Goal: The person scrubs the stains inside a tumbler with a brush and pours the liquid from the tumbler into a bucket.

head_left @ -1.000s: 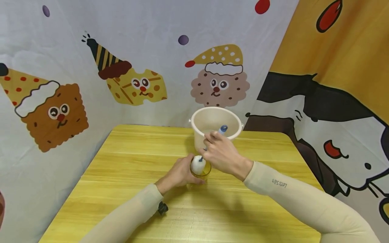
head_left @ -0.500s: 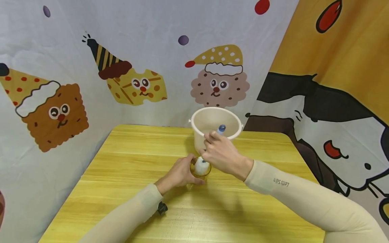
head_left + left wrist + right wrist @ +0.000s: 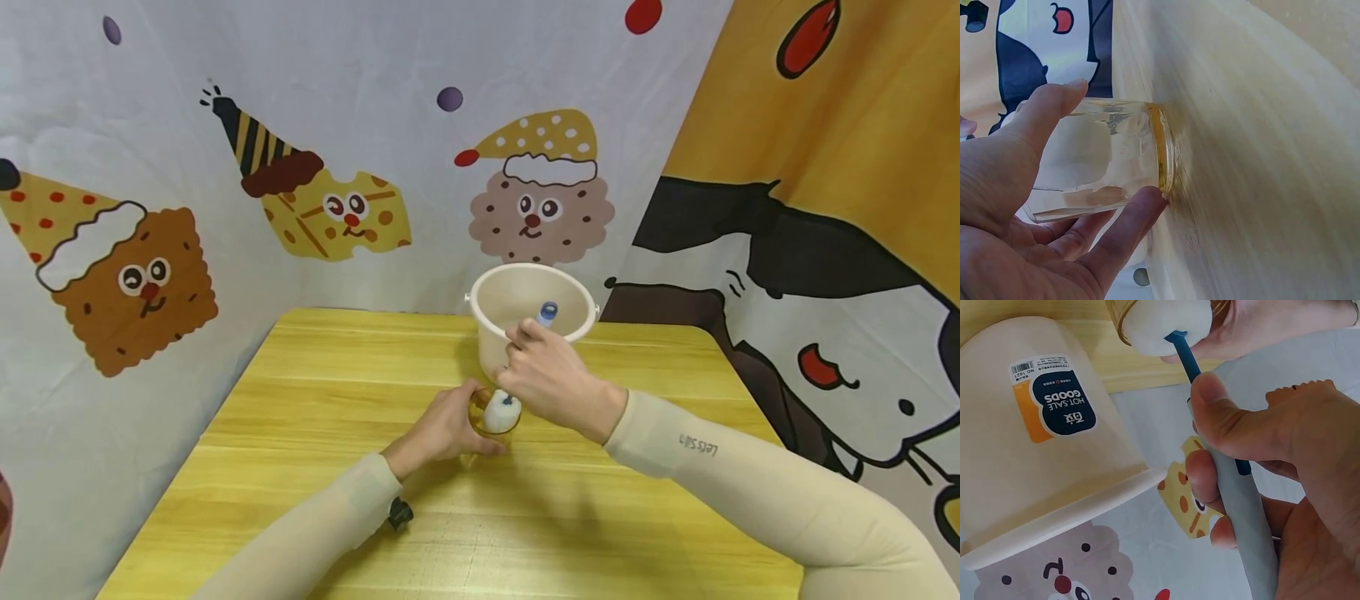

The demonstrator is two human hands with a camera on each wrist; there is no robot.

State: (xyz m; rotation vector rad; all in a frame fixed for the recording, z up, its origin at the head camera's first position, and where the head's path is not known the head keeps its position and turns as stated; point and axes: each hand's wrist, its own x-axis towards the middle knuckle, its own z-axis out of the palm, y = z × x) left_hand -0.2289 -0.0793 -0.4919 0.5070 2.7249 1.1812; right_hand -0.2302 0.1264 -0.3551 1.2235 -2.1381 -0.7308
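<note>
My left hand (image 3: 442, 427) grips a clear amber-tinted drinking glass (image 3: 1132, 150), thumb on one side and fingers on the other. In the left wrist view the glass's base is right at the tabletop. My right hand (image 3: 551, 382) holds a cup brush by its grey-blue handle (image 3: 1244, 519), thumb pressed along the handle near the blue neck. Its white sponge head (image 3: 502, 412) sits inside the glass's mouth. The handle's blue looped end (image 3: 548, 312) sticks up above the right hand and overlaps the bucket in the head view.
A cream bucket (image 3: 491, 346) stands just beyond the hands at the table's back, with a label (image 3: 1060, 403) on its side. The yellow wood-grain table (image 3: 337, 367) reaches back to a printed cloth backdrop (image 3: 360, 67).
The sponge head has shifted right inside the glass, and the handle's end has moved slightly with it. My left hand keeps its hold on the glass in the same place.
</note>
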